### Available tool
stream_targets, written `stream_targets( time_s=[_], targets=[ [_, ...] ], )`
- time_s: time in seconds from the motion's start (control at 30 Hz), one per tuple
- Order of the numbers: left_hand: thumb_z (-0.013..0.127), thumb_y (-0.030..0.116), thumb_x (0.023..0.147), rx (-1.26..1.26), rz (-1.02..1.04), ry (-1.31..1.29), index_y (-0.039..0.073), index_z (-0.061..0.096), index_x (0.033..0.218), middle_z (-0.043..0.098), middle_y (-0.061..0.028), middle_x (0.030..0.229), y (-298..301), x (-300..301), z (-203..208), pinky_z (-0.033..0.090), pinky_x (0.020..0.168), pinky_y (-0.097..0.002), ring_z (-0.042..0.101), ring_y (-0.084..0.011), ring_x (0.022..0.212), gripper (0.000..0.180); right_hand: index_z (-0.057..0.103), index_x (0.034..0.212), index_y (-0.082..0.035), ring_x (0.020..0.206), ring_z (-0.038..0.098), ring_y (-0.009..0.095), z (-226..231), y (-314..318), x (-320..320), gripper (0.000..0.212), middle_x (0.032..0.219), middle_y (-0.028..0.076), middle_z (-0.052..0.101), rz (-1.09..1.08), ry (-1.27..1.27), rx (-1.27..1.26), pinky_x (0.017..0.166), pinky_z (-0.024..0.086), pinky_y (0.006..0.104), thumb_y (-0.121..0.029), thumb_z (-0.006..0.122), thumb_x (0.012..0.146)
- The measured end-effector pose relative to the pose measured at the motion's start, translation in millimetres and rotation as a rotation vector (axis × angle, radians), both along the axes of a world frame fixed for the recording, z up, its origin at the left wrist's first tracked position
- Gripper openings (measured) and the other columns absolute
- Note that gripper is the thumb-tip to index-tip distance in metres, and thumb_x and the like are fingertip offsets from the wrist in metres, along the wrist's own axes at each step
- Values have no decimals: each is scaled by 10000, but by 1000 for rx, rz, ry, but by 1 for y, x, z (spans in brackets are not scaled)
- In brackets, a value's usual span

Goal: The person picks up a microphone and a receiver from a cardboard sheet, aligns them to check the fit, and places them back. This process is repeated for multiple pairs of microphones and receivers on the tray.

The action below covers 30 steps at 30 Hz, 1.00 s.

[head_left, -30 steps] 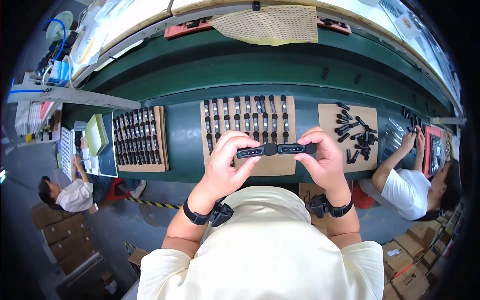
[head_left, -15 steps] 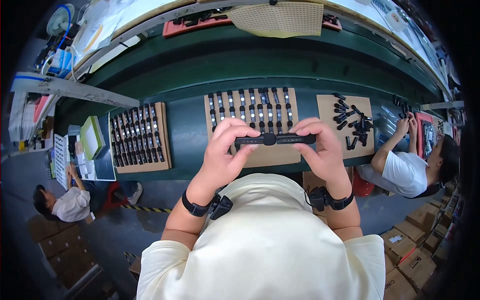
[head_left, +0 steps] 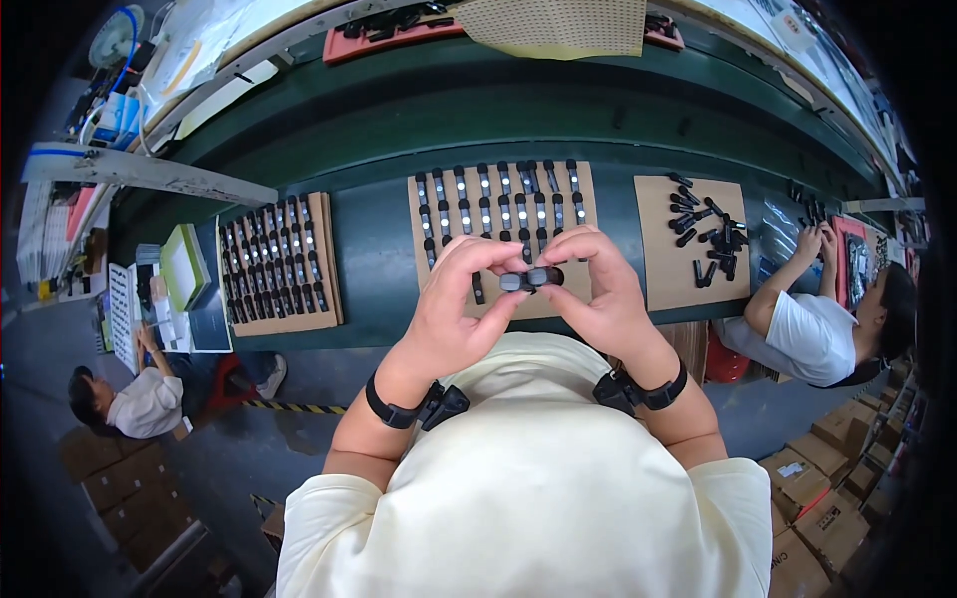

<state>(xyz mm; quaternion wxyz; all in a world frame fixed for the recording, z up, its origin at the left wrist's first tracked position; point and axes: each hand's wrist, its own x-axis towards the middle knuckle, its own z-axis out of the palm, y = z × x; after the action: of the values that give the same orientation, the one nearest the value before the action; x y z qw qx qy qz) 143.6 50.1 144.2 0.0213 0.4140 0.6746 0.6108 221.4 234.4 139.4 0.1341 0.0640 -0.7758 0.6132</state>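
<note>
My left hand (head_left: 457, 304) and my right hand (head_left: 595, 284) meet in front of my chest, both pinching a small black folded part (head_left: 531, 278) between thumbs and fingers. Just beyond the hands lies a brown cardboard sheet (head_left: 588, 189) with rows of black elongated parts (head_left: 503, 206) laid out side by side. One such part (head_left: 478, 288) lies near my left fingers on the sheet's near edge. Both wrists wear black bands.
A second cardboard sheet (head_left: 327, 259) with rows of black parts lies to the left, a third (head_left: 658, 249) with a loose heap of parts to the right. The green bench (head_left: 379, 289) runs across. One person (head_left: 817, 319) works at right, another (head_left: 140, 399) sits at left. Cartons (head_left: 827, 508) stand lower right.
The long black piece I held stretched between both hands is now folded short, and my hands have come closer together around it.
</note>
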Motion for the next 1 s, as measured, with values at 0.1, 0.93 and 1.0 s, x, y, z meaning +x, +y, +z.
stream_targets(
  time_s=[0.1, 0.93, 1.0],
  targets=[
    [671, -76, 762, -21, -8, 59, 39, 548, 1210, 646, -87, 978, 2, 0, -1, 469, 808, -333, 603, -227, 861, 478, 586, 1076, -58, 965, 568, 223, 5, 3, -1, 374, 1020, 98, 600, 33, 33, 91, 859, 457, 332, 102, 663, 746],
    [670, 18, 806, -551, 183, 63, 19, 618, 1011, 643, -132, 1019, -24, 30, -199, 525, 768, -388, 618, -323, 897, 211, 582, 1050, -25, 954, 645, 311, -200, -11, 37, 227, 1103, 122, 652, -41, -287, 420, 775, 532, 387, -36, 661, 838],
    [674, 18, 793, -528, 158, 142, 21, 615, 994, 643, -128, 1034, -25, 30, -205, 526, 773, -399, 614, -331, 917, 210, 581, 1026, -28, 1002, 620, 334, -208, -11, 34, 214, 1140, 117, 640, -25, -183, 464, 812, 522, 403, -28, 659, 827]
  ],
)
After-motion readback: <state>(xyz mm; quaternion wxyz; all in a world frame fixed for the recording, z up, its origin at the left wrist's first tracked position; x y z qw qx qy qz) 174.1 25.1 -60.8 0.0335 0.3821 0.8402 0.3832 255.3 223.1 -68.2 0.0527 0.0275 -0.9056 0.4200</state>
